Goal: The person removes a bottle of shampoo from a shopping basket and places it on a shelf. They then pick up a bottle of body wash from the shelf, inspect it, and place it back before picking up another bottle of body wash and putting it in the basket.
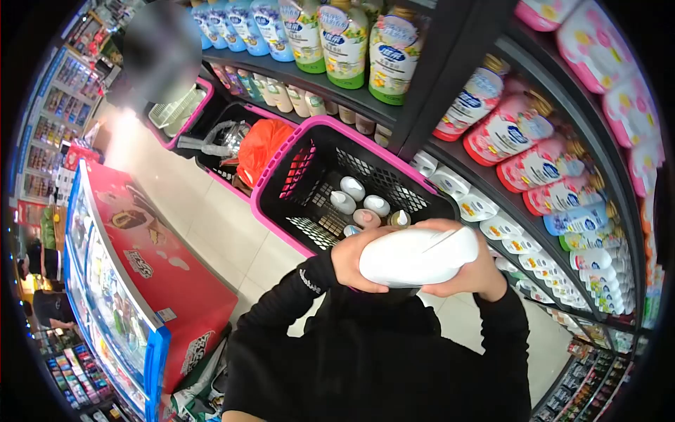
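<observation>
1. Spanning a white bottle [415, 257] from end to end, the left hand [355, 261] and right hand [472, 274] hold it between them in the head view. The bottle lies on its side across the grip, its middle bare between the palms.
2. Each hand is opened about as wide as the bottle is thick and closed against it—the left around one end, the right around the other, with fingers on the far side and the thumb along the near edge.
3. The bottle is at the near side of a black basket with a pink rim [264, 184]. Inside stand several bottles [366, 218] in white, grey, pink and brown, grouped towards the hands.
4. The bottle's upward side looks plain white, with a thin line near the right hand. Small pale lettering runs over the left black cuff [309, 280], too small to read.
5. Shelf bottles [342, 43] carry blue badges with white characters—too small to read surely—on green-based, red-based and blue packs. White lettering on a red freezer [172, 271] is stylised and hard to make out.
6. Pale floor tiles [223, 211] run between the freezer and the dark shelving [415, 91]. Beyond the basket sits another black one holding a red bag [261, 149], and past that a pink-rimmed basket with a pale tray [176, 111]. People [50, 307] are at the far left, beyond the freezer.
</observation>
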`<act>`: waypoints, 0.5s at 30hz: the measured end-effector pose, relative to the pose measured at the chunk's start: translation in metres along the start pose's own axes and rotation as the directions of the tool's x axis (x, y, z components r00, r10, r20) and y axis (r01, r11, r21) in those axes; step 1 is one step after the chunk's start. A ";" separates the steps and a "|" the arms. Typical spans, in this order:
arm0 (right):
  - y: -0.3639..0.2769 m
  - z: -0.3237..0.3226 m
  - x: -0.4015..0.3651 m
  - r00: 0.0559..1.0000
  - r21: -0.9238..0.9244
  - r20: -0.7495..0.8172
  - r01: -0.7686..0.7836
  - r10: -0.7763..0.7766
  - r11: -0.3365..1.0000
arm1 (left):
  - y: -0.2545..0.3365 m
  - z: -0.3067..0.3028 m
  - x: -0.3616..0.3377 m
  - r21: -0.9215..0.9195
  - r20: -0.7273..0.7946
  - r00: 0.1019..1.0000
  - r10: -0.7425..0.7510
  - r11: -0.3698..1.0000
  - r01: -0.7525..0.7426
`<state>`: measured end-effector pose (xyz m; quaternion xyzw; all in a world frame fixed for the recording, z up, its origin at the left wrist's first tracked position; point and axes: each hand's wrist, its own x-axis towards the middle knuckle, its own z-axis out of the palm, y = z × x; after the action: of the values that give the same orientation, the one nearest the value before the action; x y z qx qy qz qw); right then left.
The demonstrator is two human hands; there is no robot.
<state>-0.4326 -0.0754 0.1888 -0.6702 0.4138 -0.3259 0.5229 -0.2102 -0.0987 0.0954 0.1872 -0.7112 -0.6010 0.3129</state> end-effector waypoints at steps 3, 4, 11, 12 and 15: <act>-0.031 -0.015 -0.009 0.998 0.017 0.013 0.063 -0.064 0.998 | 0.020 0.021 0.002 0.007 -0.074 0.997 -0.012 1.000 0.012; -0.036 -0.019 -0.013 0.995 0.027 -0.003 0.099 -0.099 0.995 | 0.028 0.027 0.006 -0.005 -0.094 0.996 0.009 1.000 -0.009; -0.057 -0.019 -0.036 0.947 0.276 -0.174 0.309 -0.269 0.910 | 0.078 0.064 0.023 -0.261 -0.209 0.978 0.022 0.962 -0.078; -0.054 -0.018 -0.039 0.929 0.330 -0.217 0.360 -0.300 0.873 | 0.078 0.069 0.024 -0.244 -0.197 0.980 0.035 0.966 -0.083; -0.041 -0.017 -0.052 0.882 0.322 -0.299 0.453 -0.365 0.832 | 0.080 0.078 0.025 -0.165 -0.252 0.964 0.086 0.978 -0.130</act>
<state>-0.4615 -0.0316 0.2323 -0.5871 0.2447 -0.5786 0.5105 -0.2717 -0.0407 0.1718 0.1911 -0.6193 -0.6174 0.4457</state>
